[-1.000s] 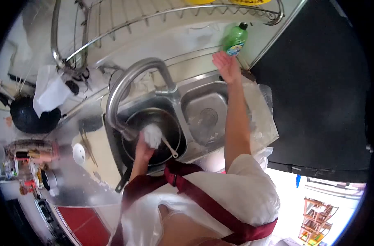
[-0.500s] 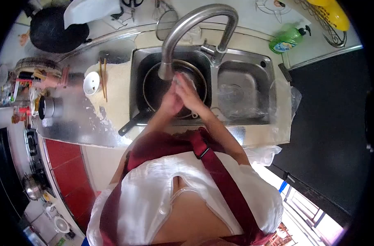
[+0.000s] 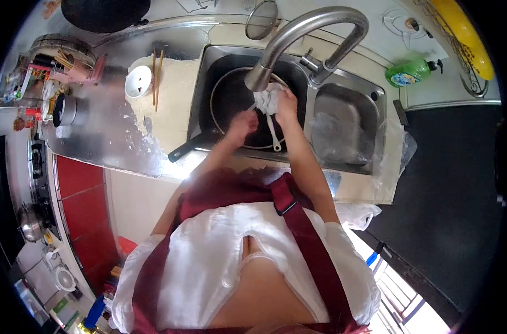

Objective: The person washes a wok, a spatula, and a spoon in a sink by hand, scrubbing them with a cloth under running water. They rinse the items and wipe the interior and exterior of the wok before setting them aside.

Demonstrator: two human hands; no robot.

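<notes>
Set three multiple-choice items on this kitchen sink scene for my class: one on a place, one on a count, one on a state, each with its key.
1. Where does the dark round frying pan lie?
A. in the left basin of the steel double sink
B. on a stove burner
C. on the floor

2. How many basins does that sink have?
A. one
B. two
C. three

3. What is the right hand doing?
A. hanging empty at the person's side
B. gripping a crumpled white cloth
C. lifting a green bottle

Key:
1 A: the pan fills the basin under the curved steel tap.
2 B: two bowls lie side by side.
3 B: the hand's fingers close on the cloth just below the spout.
</notes>
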